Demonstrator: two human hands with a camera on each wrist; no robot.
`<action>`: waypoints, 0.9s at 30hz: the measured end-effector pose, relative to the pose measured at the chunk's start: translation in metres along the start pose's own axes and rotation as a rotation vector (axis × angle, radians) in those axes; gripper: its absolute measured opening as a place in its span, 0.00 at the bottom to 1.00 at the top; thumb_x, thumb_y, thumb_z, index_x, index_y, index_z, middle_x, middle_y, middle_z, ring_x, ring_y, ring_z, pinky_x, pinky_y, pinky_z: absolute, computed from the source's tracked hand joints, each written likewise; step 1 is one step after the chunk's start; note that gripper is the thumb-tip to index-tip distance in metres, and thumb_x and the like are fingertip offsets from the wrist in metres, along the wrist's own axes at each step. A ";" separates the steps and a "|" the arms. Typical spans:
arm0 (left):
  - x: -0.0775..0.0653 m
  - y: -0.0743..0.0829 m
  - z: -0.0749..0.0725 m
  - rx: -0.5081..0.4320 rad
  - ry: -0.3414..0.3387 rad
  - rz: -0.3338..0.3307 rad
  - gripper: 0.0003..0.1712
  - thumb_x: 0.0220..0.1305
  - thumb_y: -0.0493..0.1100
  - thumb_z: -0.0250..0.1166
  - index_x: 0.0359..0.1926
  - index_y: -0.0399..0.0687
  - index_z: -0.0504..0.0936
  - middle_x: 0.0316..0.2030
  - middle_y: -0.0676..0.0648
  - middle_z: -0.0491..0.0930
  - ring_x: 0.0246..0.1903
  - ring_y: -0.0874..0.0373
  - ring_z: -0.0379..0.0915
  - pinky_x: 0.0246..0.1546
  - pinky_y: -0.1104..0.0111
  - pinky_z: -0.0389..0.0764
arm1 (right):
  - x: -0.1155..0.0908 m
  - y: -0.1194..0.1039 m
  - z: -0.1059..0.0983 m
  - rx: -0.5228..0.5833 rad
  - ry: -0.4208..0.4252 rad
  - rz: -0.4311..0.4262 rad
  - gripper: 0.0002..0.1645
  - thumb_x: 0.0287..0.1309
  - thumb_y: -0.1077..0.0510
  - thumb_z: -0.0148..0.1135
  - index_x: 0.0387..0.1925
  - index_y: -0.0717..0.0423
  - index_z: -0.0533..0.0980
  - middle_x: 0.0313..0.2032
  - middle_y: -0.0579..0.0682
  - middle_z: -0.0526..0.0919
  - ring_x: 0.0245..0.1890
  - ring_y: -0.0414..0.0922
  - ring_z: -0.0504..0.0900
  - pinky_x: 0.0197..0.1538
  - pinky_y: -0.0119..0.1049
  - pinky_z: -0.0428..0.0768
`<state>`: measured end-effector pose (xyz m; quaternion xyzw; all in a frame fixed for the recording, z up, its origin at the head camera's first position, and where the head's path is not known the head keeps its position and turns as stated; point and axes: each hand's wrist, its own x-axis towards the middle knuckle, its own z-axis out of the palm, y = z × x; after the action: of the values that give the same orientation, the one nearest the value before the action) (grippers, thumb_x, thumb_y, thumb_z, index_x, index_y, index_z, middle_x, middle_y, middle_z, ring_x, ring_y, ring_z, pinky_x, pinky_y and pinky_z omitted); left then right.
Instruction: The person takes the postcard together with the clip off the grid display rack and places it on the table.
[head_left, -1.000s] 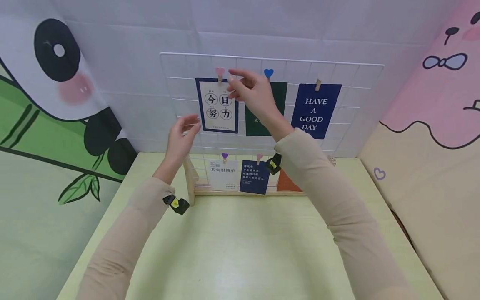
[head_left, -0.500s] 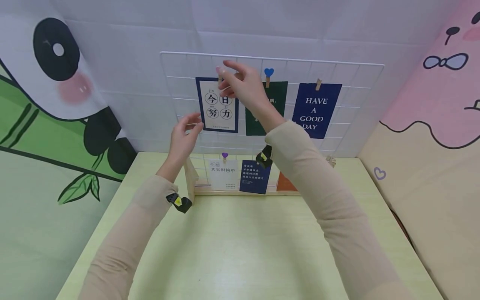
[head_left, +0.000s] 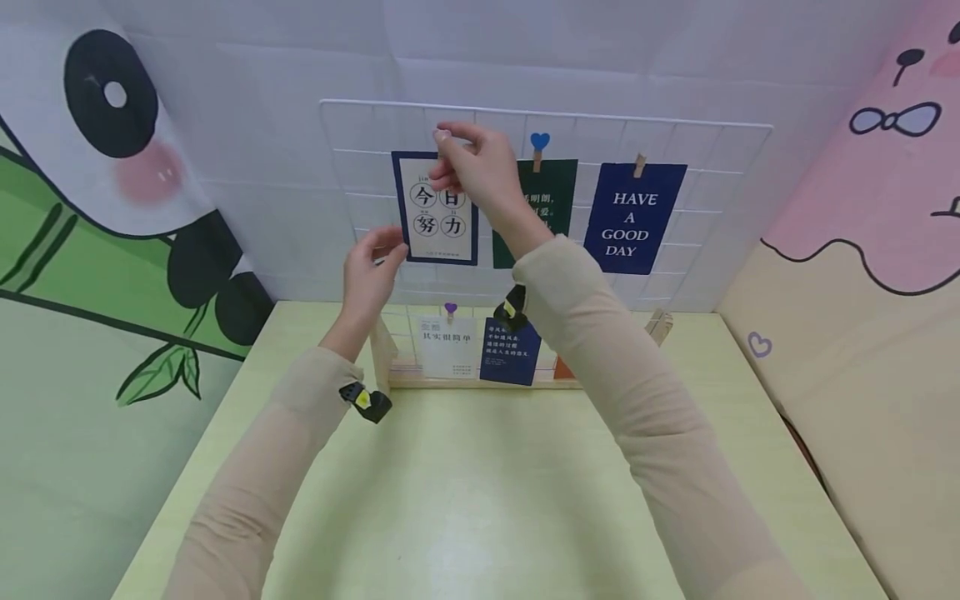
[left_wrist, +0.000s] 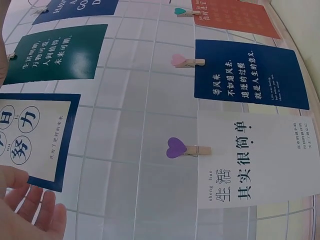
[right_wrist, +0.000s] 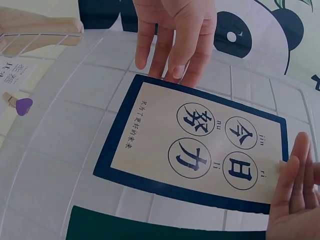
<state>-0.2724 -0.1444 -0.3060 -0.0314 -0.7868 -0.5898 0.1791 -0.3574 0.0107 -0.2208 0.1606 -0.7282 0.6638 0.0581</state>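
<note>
A blue-bordered white card (head_left: 441,240) with circled characters hangs at the upper left of a white wire grid (head_left: 600,117). My left hand (head_left: 369,275) holds its lower left edge, thumb in front, as the right wrist view shows. At the card's top, my right hand (head_left: 486,171) pinches the clothespin (right_wrist: 282,166); the fingers hide most of it, including its pink heart. To the right hangs a green card (head_left: 558,196), partly behind my right hand, under a blue-heart clothespin (head_left: 538,150).
A navy card (head_left: 633,221) hangs further right. On the lower grid are a white card (left_wrist: 260,162) with a purple-heart clothespin (left_wrist: 177,148), another navy card (left_wrist: 252,75) and an orange card (left_wrist: 237,17). The rack's wooden base (head_left: 442,384) stands on the pale table (head_left: 465,483).
My right hand has moved left onto the pink-heart clothespin, covering it. My left hand has moved slightly right to the card's edge. The cards hang where they were.
</note>
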 end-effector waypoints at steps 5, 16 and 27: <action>0.001 0.002 0.003 -0.022 0.012 -0.021 0.15 0.60 0.38 0.56 0.49 0.40 0.71 0.44 0.46 0.73 0.42 0.57 0.69 0.44 0.71 0.71 | -0.008 -0.011 0.001 0.022 0.029 0.024 0.17 0.55 0.47 0.56 0.47 0.42 0.74 0.26 0.53 0.79 0.26 0.46 0.80 0.32 0.30 0.77; 0.003 0.001 0.005 -0.076 0.024 -0.083 0.12 0.60 0.36 0.56 0.45 0.38 0.71 0.41 0.45 0.72 0.39 0.56 0.69 0.40 0.71 0.73 | -0.026 -0.031 0.002 0.034 0.048 0.041 0.14 0.55 0.52 0.57 0.44 0.48 0.76 0.25 0.53 0.77 0.23 0.43 0.77 0.30 0.28 0.76; 0.001 0.004 0.002 -0.088 0.017 -0.108 0.10 0.61 0.37 0.55 0.44 0.40 0.72 0.41 0.46 0.73 0.40 0.57 0.69 0.41 0.71 0.73 | -0.039 -0.046 0.005 -0.116 0.124 0.007 0.10 0.55 0.52 0.58 0.38 0.47 0.80 0.21 0.49 0.73 0.15 0.41 0.68 0.22 0.41 0.71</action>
<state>-0.2731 -0.1419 -0.3028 0.0082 -0.7590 -0.6329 0.1525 -0.3055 0.0083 -0.1892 0.1129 -0.7609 0.6294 0.1100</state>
